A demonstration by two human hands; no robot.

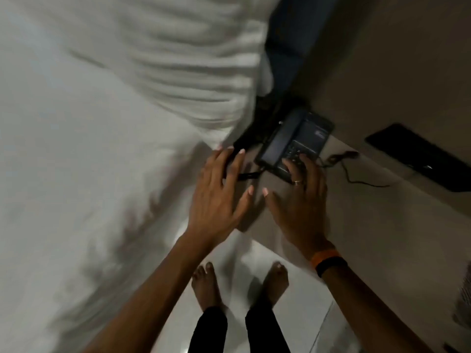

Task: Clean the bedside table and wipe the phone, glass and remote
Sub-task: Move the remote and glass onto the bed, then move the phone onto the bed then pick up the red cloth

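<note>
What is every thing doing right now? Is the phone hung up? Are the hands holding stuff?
phone: on the bedside table, handset resting in its cradle, cord attached.
left hand: open, fingers spread, reaching over a dark blurred object; grip unclear.
right hand: open, fingers resting on the phone's keypad edge.
bedside table: phone and its cord on it.
bed: white bedding, rumpled.

A white bed is filling nine o'clock, a glossy white tiled floor is shining at six, dim beige wall is spreading toward two.
</note>
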